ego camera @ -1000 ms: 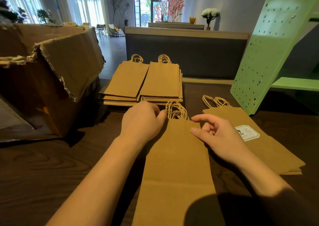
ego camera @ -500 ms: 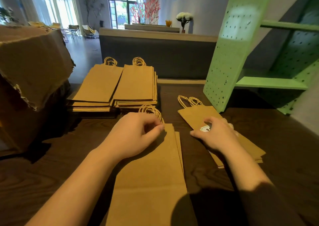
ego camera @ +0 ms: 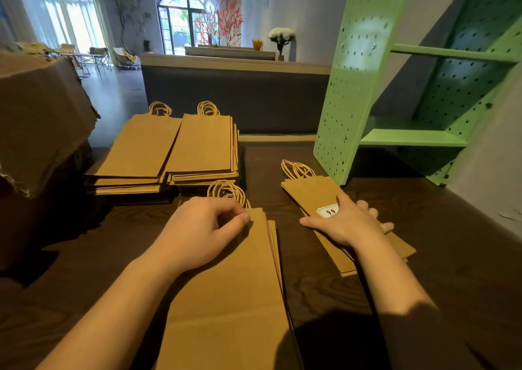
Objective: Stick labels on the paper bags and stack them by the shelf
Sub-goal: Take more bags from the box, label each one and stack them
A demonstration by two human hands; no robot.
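Note:
A small pile of brown paper bags (ego camera: 231,279) lies flat in front of me, twisted handles pointing away. My left hand (ego camera: 203,228) rests on its top end, thumb and curled fingers pinching the top bag's upper edge. To the right, a stack of bags (ego camera: 308,191) lies by the green shelf (ego camera: 347,109), the top one bearing a white label (ego camera: 327,211) printed "9.9". My right hand (ego camera: 350,222) lies flat on that stack with straight fingers, partly covering the label.
Two taller stacks of unlabelled bags (ego camera: 175,149) sit at the back of the dark wooden table (ego camera: 84,270). A torn cardboard box (ego camera: 36,121) stands at the left. A dark counter (ego camera: 237,92) runs behind the table.
My right hand moved right from the near pile onto the labelled stack and now presses flat on it. The view swung right toward the shelf. My left hand stayed on the near pile.

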